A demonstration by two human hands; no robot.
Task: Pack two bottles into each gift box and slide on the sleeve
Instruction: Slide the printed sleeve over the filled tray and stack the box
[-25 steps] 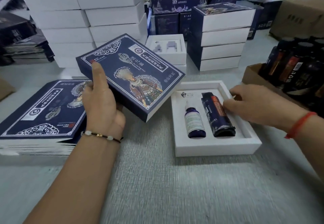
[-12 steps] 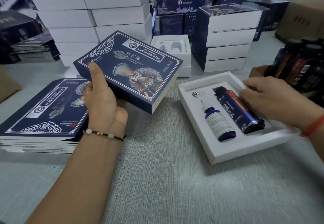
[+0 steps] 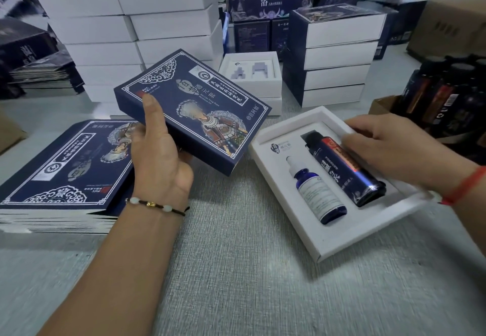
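A white gift box (image 3: pixel 342 246) lies open on the table at the right, turned at an angle. In its insert sit a small blue dropper bottle (image 3: pixel 318 193) and a taller dark bottle with a red label (image 3: pixel 344 170), side by side. My right hand (image 3: pixel 389 146) grips the box's far right rim, its thumb lying inside against the dark bottle. My left hand (image 3: pixel 157 156) holds a navy printed sleeve (image 3: pixel 200 104) tilted above the table, thumb on top and fingers underneath. The sleeve's open end faces the box, a short gap away.
A stack of flat navy sleeves (image 3: pixel 65 164) lies at the left. Behind stand stacks of white boxes (image 3: pixel 105 33), an empty box with insert (image 3: pixel 249 72) and a stack of sleeved boxes (image 3: pixel 336 59). A carton of dark bottles (image 3: pixel 447 99) sits at the right.
My right hand has gone from pressing the dark bottle to gripping the box, which has turned so its far end points toward the sleeve. The sleeve stays in my left hand.
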